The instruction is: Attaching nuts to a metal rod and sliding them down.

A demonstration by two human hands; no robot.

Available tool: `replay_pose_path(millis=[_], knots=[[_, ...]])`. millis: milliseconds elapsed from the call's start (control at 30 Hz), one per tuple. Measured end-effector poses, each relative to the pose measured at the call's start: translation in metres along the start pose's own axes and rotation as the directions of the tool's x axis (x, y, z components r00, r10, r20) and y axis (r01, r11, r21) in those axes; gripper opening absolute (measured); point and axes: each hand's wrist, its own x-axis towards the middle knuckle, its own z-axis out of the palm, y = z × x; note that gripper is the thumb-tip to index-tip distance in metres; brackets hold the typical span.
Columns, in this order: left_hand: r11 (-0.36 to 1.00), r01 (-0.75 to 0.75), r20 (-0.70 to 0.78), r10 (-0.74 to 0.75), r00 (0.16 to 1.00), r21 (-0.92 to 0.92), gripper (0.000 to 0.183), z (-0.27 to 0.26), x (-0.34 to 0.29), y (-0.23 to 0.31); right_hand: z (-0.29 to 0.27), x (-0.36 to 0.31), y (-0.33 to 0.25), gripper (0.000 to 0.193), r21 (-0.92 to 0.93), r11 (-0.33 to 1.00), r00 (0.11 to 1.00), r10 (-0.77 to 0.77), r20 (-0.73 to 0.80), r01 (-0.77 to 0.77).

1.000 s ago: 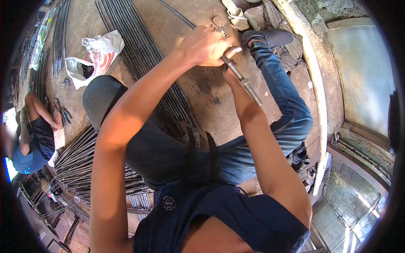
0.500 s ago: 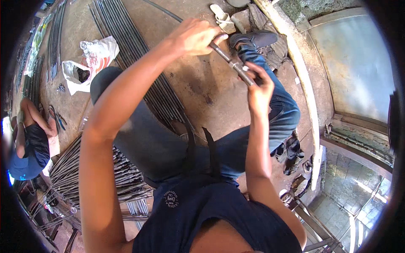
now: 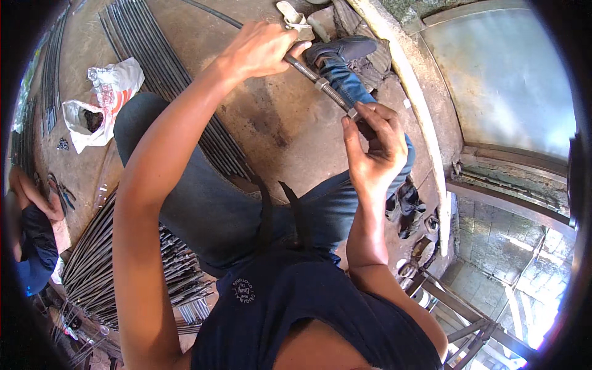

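A long dark metal rod [image 3: 216, 13] slants from the top edge down to the right, its near end threaded. My left hand [image 3: 262, 52] is closed around the rod where the thread starts. One hex nut [image 3: 322, 84] sits partway along the thread. A second nut [image 3: 353, 113] is at the rod's tip, held between the thumb and fingers of my right hand [image 3: 377, 139]. The bent fingers of that hand partly hide the tip.
Several dark rods [image 3: 154, 52] lie in a row on the floor, with a large bundle [image 3: 98, 259] at lower left. A white plastic bag [image 3: 114, 102] stands near them. Another person [image 3: 37, 228] sits at far left. A sandal [image 3: 295, 18] and pale pole [image 3: 416, 92] lie ahead.
My right hand has turned and its fingers have shifted to the nut at the rod's tip. More bare thread shows between my hands. The whole view has shifted slightly.
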Motion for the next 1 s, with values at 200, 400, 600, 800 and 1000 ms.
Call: replay_pose_path(millis=[200, 400, 600, 800, 1000], knots=[[1.000, -0.015, -0.067, 0.014, 0.998, -0.001, 0.035, -0.004, 0.001, 0.001, 0.003, 0.002, -0.007, 0.027, -0.092, 0.996, 1.000, -0.013, -0.027, 0.010], [1.000, -0.016, -0.119, 0.017, 0.993, 0.004, 0.032, -0.012, 0.001, 0.004, 0.004, 0.006, -0.015, 0.022, -0.193, 0.977, 0.995, -0.101, -0.027, 0.094], [0.998, 0.015, -0.040, -0.013, 0.999, 0.053, 0.035, -0.014, -0.001, 0.005, 0.007, -0.008, -0.008, 0.020, -0.159, 0.981, 0.994, 0.113, 0.003, -0.111], [0.999, 0.040, -0.031, -0.039, 0.999, 0.022, 0.034, -0.015, -0.001, 0.006, 0.001, 0.002, -0.005, 0.020, -0.225, 0.961, 0.986, -0.148, 0.074, 0.161], [0.999, 0.016, 0.012, -0.016, 1.000, 0.050, 0.029, -0.010, -0.003, 0.001, 0.002, 0.003, -0.016, 0.015, -0.310, 0.951, 0.995, 0.033, 0.095, -0.001]])
